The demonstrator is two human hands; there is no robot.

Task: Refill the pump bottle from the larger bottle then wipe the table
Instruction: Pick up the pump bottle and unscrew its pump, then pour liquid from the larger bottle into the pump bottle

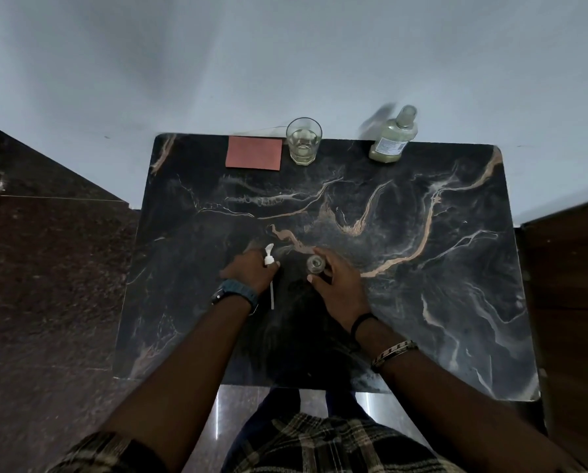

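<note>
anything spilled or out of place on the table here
No spill shows. The pump head is off the small bottle, held in the left hand; the right hand holds the open bottle, as refilling requires.

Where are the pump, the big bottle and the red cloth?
pump [269, 257]: head view, on its white head, gripped in the left hand.
big bottle [391, 139]: head view, on its label, far right of the table.
red cloth [253, 153]: head view, on its middle, at the far edge.
</note>
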